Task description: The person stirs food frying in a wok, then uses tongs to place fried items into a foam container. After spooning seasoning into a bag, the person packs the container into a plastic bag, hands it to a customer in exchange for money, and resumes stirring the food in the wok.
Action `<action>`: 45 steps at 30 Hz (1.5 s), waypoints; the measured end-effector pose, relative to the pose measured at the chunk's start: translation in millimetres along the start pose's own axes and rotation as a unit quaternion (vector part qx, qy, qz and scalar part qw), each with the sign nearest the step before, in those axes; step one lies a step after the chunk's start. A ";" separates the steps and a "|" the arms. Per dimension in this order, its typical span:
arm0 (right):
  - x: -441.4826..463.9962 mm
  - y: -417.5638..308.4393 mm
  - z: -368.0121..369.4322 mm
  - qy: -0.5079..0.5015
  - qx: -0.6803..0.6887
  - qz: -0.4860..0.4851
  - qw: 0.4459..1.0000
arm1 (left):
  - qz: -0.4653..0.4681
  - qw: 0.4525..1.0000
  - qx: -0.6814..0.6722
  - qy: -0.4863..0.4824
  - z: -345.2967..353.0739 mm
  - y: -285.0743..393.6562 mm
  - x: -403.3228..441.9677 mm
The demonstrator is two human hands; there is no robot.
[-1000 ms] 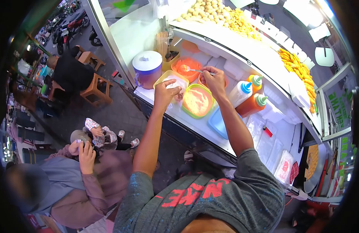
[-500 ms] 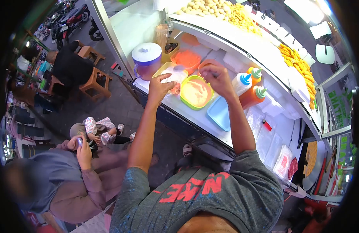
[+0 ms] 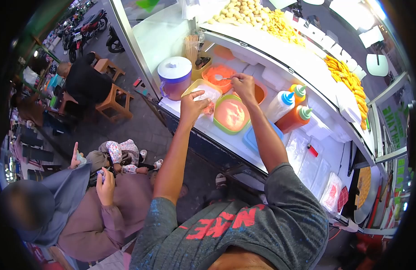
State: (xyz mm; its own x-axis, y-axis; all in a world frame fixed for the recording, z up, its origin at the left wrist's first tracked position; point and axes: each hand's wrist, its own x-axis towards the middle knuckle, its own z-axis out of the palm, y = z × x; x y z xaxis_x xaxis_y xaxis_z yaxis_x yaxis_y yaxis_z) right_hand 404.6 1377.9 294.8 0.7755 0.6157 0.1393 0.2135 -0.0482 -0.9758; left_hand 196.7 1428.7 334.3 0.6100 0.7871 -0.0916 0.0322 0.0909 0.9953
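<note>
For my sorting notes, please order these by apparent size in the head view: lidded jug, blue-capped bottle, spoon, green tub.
1. Lidded jug and green tub look too alike to rank
2. Blue-capped bottle
3. Spoon, visible part

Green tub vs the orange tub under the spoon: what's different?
Colour: the green tub is light green, the orange tub orange.
Contents: the green tub's filling looks paler and pinkish, the orange tub's filling deeper orange.
Position: the green tub sits nearer the person; the orange tub is farther back, with the spoon over it.
Shared: both are uncovered.
</note>
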 end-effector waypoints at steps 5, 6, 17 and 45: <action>-48.1 -44.9 -38.7 -0.095 0.101 -0.017 0.990 | 0.024 0.997 0.066 0.011 -3.1 -18.3 21.2; -57.2 -50.4 -44.0 -0.120 0.084 -0.031 0.989 | 0.020 0.997 0.068 0.012 -2.6 -18.1 21.7; -42.3 -36.3 -38.7 -0.158 -0.154 -0.271 0.937 | 0.003 0.999 0.036 -0.027 -16.1 3.8 -17.4; -382.8 -107.3 -331.8 -0.145 -0.184 -0.178 0.956 | 0.231 0.959 -0.058 -0.151 201.5 -35.1 -324.6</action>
State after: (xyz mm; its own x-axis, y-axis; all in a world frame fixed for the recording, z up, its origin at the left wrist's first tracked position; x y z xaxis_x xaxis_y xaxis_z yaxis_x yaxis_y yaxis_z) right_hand 282.0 886.4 402.1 0.4287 0.8342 0.3468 0.6688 -0.0349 -0.7427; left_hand 157.0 1047.1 335.2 0.7401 0.5486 0.3890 -0.3750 -0.1435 0.9159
